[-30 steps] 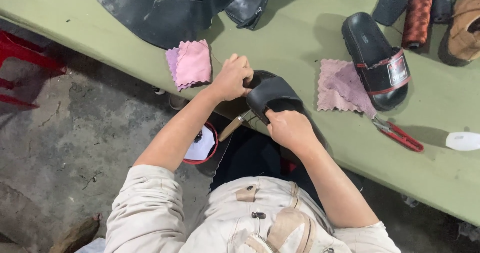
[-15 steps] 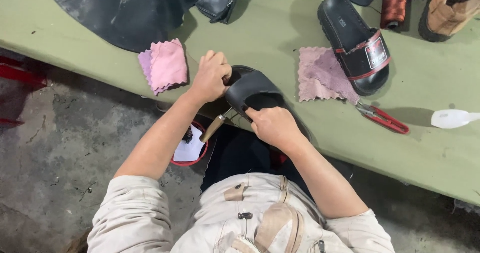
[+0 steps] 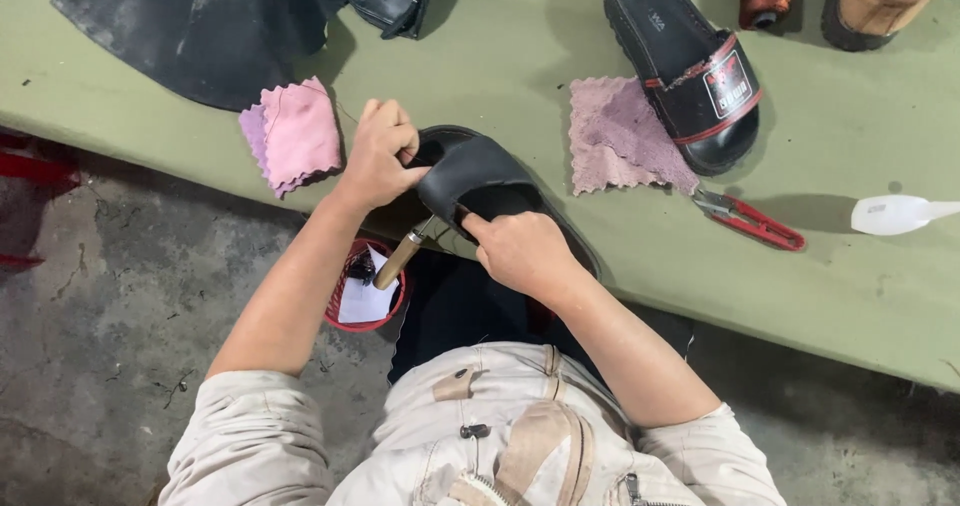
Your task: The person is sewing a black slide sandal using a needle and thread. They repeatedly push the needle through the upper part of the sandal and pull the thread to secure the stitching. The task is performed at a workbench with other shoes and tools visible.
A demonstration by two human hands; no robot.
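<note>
The green worktop (image 3: 500, 56) carries it all: a black rubber sheet (image 3: 190, 41), a spare slide sandal (image 3: 690, 66), two pink cloths, red snips (image 3: 755, 221) kept within reach. At its near edge the black sandal (image 3: 480, 181) is braced, strap pinched by the closed left hand (image 3: 375, 161), while a wooden-handled awl (image 3: 402, 256) is gripped by the right hand (image 3: 520, 251)
</note>
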